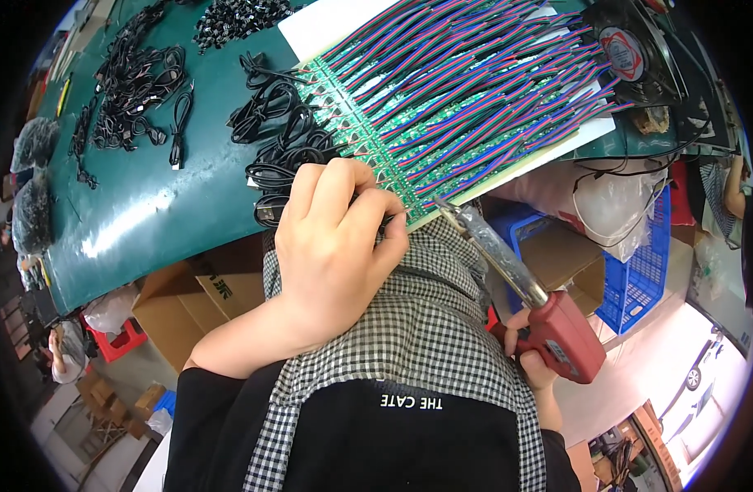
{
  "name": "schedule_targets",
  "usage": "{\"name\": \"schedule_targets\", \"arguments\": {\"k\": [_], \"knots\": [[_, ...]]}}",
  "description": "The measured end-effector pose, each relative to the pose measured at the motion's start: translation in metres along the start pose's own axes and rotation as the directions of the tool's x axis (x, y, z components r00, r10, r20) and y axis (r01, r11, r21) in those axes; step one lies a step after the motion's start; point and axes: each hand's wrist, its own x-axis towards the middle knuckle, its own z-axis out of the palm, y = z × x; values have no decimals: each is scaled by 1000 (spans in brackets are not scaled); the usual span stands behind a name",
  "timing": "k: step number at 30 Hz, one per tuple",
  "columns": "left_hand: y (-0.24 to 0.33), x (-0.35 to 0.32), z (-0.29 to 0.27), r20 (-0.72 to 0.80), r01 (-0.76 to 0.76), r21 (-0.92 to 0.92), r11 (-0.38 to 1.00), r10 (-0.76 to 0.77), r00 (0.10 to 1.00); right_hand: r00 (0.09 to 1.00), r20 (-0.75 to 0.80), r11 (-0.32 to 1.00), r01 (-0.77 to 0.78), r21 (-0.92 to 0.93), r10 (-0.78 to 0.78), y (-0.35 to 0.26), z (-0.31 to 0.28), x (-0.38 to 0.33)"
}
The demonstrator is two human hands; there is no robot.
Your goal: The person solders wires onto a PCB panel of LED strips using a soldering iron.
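Observation:
My left hand (335,246) is curled at the near edge of a green circuit board panel (368,139), pinching a thin black cable end against the board's front corner. Rows of red, blue and green wire bundles (475,82) run across the panel. My right hand (528,344) grips the red handle of a soldering iron (557,328). Its long metal barrel points up and left, and the tip (443,207) sits just off the board's near edge, close to my left fingers.
Coiled black cables (282,139) lie left of the panel on the dark green table (163,213), with more black parts (138,82) farther left. A small fan (626,45) stands at the far right. Cardboard boxes (204,295), a blue crate (639,262) and plastic bags sit below the table.

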Motion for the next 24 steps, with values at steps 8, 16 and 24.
{"name": "schedule_targets", "arguments": {"k": [8, 16, 24], "knots": [[0, 1, 0, 16, 5, 5, 1000, -5, 1000, 999, -30, 888, 16, -459, -34, 31, -23, -25], [-1, 1, 1, 28, 9, 6, 1000, -10, 1000, 982, 72, 892, 187, -412, -173, 40, -29, -19], [0, 2, 0, 43, 14, 19, 1000, -15, 999, 985, 54, 905, 170, -391, -162, 44, -33, -28]]}}
